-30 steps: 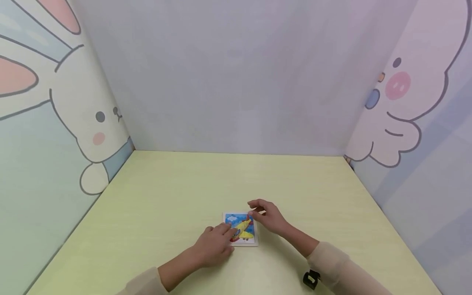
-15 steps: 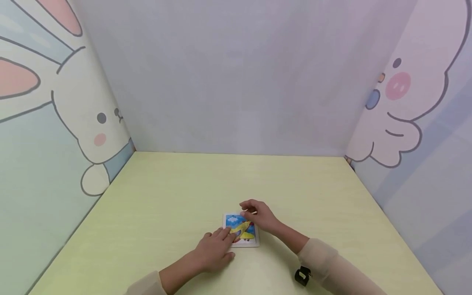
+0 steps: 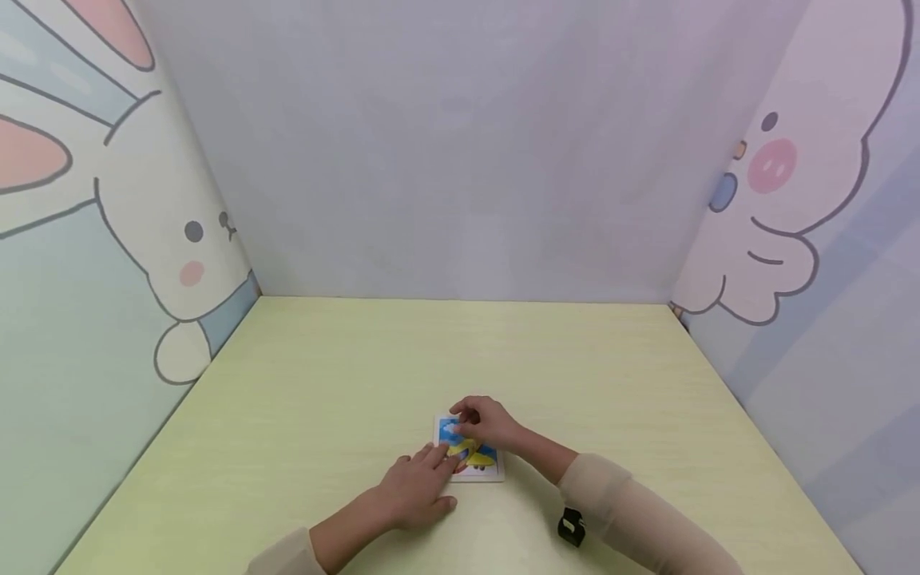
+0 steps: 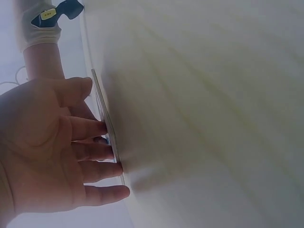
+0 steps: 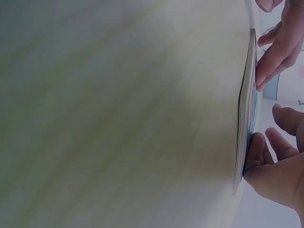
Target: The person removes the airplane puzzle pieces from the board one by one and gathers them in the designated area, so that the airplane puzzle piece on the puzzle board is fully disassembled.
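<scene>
The left hand (image 3: 417,489) is resting straight-fingered, gripping nothing, across the left edge of the picture board (image 3: 485,461), which is lying well inside the edges of the table (image 3: 323,383); the right hand (image 3: 492,423) is curving over the board's far right corner, any pinch unclear.

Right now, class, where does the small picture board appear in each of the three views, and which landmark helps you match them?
Head: the picture board lies low, near the middle, face up and partly covered.
Left wrist: the picture board is a thin slanting strip, left of centre.
Right wrist: the picture board is a thin, nearly upright strip, right of centre.
Shared landmark: the left hand, touching it in all three.
</scene>
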`<state>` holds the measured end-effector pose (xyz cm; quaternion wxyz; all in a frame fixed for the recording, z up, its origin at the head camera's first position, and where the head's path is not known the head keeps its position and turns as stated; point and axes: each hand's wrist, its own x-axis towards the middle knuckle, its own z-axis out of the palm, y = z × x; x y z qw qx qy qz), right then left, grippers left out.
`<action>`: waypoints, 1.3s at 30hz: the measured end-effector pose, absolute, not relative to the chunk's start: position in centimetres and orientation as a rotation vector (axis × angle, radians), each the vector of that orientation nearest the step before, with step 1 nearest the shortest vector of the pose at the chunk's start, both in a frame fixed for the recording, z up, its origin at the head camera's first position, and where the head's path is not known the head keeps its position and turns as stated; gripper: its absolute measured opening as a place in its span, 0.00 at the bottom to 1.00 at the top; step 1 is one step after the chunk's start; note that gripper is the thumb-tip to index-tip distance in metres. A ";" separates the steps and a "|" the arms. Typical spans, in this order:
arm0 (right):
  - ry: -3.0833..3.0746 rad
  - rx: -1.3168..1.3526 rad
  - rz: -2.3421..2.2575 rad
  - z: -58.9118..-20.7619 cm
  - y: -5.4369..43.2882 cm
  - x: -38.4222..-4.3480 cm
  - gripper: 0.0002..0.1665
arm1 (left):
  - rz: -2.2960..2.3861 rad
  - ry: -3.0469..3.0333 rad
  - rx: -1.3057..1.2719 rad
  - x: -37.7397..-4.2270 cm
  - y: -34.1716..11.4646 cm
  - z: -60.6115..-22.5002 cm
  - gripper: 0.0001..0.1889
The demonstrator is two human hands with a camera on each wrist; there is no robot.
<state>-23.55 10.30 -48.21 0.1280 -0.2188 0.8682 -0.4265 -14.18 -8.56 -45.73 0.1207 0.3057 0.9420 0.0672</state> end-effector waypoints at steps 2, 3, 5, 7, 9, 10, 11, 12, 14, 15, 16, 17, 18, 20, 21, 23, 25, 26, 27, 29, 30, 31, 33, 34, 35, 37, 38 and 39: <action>2.563 -0.630 -1.191 -48.3 10.0 -23.6 0.13 | 0.207 2.740 0.897 -14.1 -8.5 -45.6 0.32; 2.578 -0.622 -1.170 -48.3 9.8 -23.6 0.13 | 0.212 2.734 0.898 -14.1 -8.5 -45.5 0.32; 2.607 -0.617 -1.124 -48.4 9.5 -23.6 0.11 | 0.222 2.724 0.900 -14.1 -8.5 -45.4 0.33; 2.627 -0.611 -1.081 -48.3 9.2 -23.6 0.10 | 0.223 2.721 0.905 -14.1 -8.5 -45.4 0.33; 2.643 -0.619 -1.042 -48.1 9.0 -23.7 0.09 | 0.227 2.725 0.914 -14.2 -8.5 -45.4 0.32; 2.648 -0.622 -1.027 -48.0 8.9 -23.7 0.09 | 0.230 2.728 0.920 -14.2 -8.6 -45.3 0.32; 2.648 -0.619 -1.020 -47.9 8.8 -23.7 0.09 | 0.231 2.730 0.925 -14.3 -8.6 -45.3 0.32; 2.647 -0.609 -1.016 -47.7 8.7 -23.7 0.08 | 0.235 2.733 0.931 -14.3 -8.6 -45.3 0.32; 2.641 -0.591 -1.012 -47.5 8.5 -23.7 0.08 | 0.243 2.734 0.940 -14.3 -8.7 -45.2 0.31; 2.636 -0.579 -1.011 -47.4 8.4 -23.7 0.08 | 0.243 2.735 0.943 -14.4 -8.7 -45.3 0.31; 2.629 -0.571 -1.014 -47.3 8.4 -23.8 0.08 | 0.242 2.734 0.943 -14.4 -8.7 -45.3 0.31; 2.621 -0.559 -1.014 -47.3 8.3 -23.8 0.08 | 0.241 2.733 0.941 -14.4 -8.7 -45.4 0.32; 2.614 -0.548 -1.013 -47.3 8.3 -23.8 0.08 | 0.241 2.731 0.937 -14.4 -8.7 -45.4 0.32; 2.602 -0.530 -1.013 -47.3 8.3 -24.0 0.08 | 0.237 2.728 0.929 -14.4 -8.7 -45.5 0.32; 2.596 -0.524 -1.014 -47.3 8.3 -24.0 0.08 | 0.236 2.726 0.926 -14.5 -8.7 -45.6 0.32; 2.585 -0.514 -1.015 -47.3 8.4 -24.1 0.08 | 0.234 2.722 0.922 -14.5 -8.6 -45.6 0.32; 2.577 -0.521 -1.030 -47.3 8.5 -24.2 0.08 | 0.231 2.722 0.920 -14.4 -8.6 -45.6 0.32; 2.571 -0.523 -1.041 -47.3 8.5 -24.3 0.07 | 0.229 2.723 0.920 -14.4 -8.6 -45.6 0.32; 2.567 -0.525 -1.050 -47.4 8.6 -24.3 0.07 | 0.227 2.723 0.920 -14.5 -8.6 -45.7 0.32; 2.556 -0.516 -1.076 -47.5 8.7 -24.3 0.07 | 0.230 2.722 0.921 -14.5 -8.6 -45.7 0.32; 2.552 -0.508 -1.084 -47.5 8.7 -24.4 0.07 | 0.236 2.720 0.921 -14.4 -8.6 -45.7 0.32; 2.547 -0.496 -1.090 -47.6 8.7 -24.4 0.07 | 0.241 2.719 0.923 -14.4 -8.6 -45.7 0.32; 2.536 -0.474 -1.107 -47.7 8.6 -24.4 0.07 | 0.248 2.716 0.926 -14.4 -8.6 -45.6 0.32; 2.529 -0.465 -1.119 -47.7 8.6 -24.4 0.07 | 0.250 2.715 0.925 -14.4 -8.7 -45.5 0.32; 2.523 -0.458 -1.129 -47.7 8.6 -24.4 0.07 | 0.250 2.714 0.926 -14.4 -8.7 -45.5 0.31; 2.515 -0.452 -1.152 -47.7 8.6 -24.4 0.08 | 0.244 2.718 0.932 -14.5 -8.7 -45.4 0.31; 2.513 -0.450 -1.163 -47.7 8.6 -24.4 0.08 | 0.244 2.718 0.935 -14.5 -8.7 -45.4 0.31; 2.512 -0.448 -1.172 -47.7 8.6 -24.4 0.08 | 0.245 2.718 0.939 -14.5 -8.7 -45.3 0.31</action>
